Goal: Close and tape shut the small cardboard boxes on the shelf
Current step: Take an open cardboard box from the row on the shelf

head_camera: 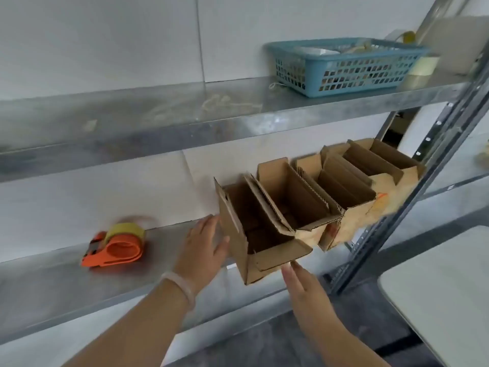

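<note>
Indoors, metal shelf against white wall; left hand, right hand, fingers straight.

On lower shelf: tape dispenser at left, row of boxes at right, left hand between. On upper shelf: basket at right, above boxes.

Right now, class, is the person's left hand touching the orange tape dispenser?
Apart. The head view shows bare shelf between the left hand and the tape dispenser; the hand lies beside the nearest box instead.
</note>
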Demonstrator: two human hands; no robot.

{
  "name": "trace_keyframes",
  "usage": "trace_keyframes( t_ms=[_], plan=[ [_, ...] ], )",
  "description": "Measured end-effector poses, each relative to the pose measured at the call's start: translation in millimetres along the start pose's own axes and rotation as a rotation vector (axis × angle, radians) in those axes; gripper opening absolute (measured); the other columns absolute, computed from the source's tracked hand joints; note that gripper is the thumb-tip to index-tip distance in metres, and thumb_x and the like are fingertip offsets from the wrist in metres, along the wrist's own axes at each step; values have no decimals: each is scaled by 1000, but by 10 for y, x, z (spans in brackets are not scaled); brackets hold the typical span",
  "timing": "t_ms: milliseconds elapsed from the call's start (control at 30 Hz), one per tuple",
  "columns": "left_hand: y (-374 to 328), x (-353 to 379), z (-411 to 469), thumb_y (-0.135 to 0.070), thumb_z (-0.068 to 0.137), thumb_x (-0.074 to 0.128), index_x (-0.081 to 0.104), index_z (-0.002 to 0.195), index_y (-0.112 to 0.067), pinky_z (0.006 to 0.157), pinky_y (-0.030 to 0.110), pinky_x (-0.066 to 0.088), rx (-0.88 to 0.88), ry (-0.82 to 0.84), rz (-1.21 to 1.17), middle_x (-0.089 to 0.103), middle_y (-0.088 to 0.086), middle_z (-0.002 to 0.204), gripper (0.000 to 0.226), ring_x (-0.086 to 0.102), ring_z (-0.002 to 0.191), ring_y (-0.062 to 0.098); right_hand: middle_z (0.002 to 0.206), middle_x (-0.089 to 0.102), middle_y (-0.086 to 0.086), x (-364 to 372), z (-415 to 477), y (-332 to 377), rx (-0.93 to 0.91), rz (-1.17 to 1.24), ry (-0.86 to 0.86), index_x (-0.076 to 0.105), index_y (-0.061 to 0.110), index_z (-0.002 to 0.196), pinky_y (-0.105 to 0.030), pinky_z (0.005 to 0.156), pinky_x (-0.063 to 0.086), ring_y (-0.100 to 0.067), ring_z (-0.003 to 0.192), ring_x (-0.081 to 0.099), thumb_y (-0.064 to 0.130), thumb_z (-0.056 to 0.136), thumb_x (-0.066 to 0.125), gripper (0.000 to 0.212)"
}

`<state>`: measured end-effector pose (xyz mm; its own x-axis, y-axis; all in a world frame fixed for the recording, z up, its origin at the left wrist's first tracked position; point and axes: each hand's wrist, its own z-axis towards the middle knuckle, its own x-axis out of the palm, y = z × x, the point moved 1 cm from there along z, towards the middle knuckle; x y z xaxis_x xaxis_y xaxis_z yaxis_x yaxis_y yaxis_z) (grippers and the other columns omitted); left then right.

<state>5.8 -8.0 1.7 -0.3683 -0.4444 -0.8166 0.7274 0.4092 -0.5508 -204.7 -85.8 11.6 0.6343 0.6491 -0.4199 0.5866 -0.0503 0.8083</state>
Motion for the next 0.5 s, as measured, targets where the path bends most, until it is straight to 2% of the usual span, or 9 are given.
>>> trace_keyframes(
  t_ms=[67, 167, 267, 367, 433, 500],
  plan=[
    [54, -5, 192, -45, 98, 47, 29, 152, -21, 117, 31, 23, -51, -29, -173, 33, -3, 155, 61, 28, 144, 15, 135, 50, 2, 28, 130, -1, 61, 30, -53, 45, 22, 142, -31, 102, 34, -14, 120, 46, 73, 87, 27, 77],
    [98, -48, 537, -56, 94, 43, 21, 155, -26, 118, 37, 23, -128, 39, -338, 25, -5, 159, 71, 24, 146, 16, 106, 60, 1, 72, 218, 72, 148, 108, -97, 59, 16, 112, -35, 97, 46, -13, 99, 56, 58, 98, 36, 50],
    [150, -48, 773, -69, 82, 45, 22, 153, -31, 116, 38, 27, -181, 136, -500, 25, -5, 159, 85, 26, 145, 16, 96, 60, -10, 157, 283, 118, 185, 149, -129, 59, 14, 94, -47, 95, 52, -23, 95, 61, 41, 96, 51, 28],
    [220, -36, 906, -55, 84, 62, 31, 142, -29, 108, 30, 31, -174, 197, -629, 34, -4, 151, 70, 33, 135, 10, 104, 62, -24, 189, 292, 143, 193, 171, -189, 60, 5, 95, -42, 78, 51, -36, 103, 62, 25, 93, 55, 21],
    [296, -27, 924, -43, 84, 69, 31, 139, -25, 109, 29, 32, -167, 217, -703, 38, -4, 148, 70, 35, 135, 9, 94, 67, -21, 197, 281, 139, 169, 169, -213, 62, 7, 85, -45, 78, 52, -35, 93, 65, 21, 92, 57, 17],
    [403, -48, 944, -38, 81, 74, 28, 141, -24, 107, 27, 32, -165, 203, -713, 38, -6, 146, 76, 35, 136, 8, 83, 66, -13, 196, 279, 116, 186, 170, -199, 62, 4, 78, -43, 76, 52, -27, 78, 62, 19, 90, 60, 20]
  ],
)
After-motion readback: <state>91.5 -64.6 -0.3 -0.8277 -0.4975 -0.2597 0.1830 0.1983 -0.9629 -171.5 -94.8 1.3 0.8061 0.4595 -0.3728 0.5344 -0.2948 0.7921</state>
